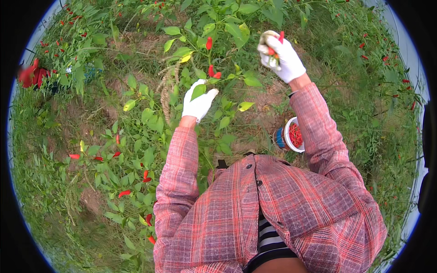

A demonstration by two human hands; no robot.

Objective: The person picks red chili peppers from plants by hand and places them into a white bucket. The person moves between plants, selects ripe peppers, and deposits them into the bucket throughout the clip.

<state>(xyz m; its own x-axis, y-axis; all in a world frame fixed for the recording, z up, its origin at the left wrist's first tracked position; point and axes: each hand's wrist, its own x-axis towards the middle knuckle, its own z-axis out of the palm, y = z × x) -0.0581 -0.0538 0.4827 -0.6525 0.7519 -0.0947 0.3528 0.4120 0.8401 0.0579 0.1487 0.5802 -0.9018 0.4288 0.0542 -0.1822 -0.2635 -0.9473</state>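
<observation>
My right hand (281, 56), in a soiled white glove, is closed around several red chili peppers (271, 51) with green stems. One red pepper (281, 37) pokes out above the thumb. My left hand (198, 102), also gloved in white, is at a chili plant, thumb and fingers apart. A green leaf (198, 91) covers part of its fingers. Just above it hang red chili peppers (211, 71) close together, and a single red pepper (209, 43) sits higher on the same plant. Whether the left fingertips touch the stem is hidden.
A white-rimmed bucket (288, 134) of red chilies stands on the ground beneath my right forearm. Dried grass heads (166, 92) rise left of my left hand. More fruiting chili plants (133, 170) grow at lower left. Another person in red (34, 75) is at the far left.
</observation>
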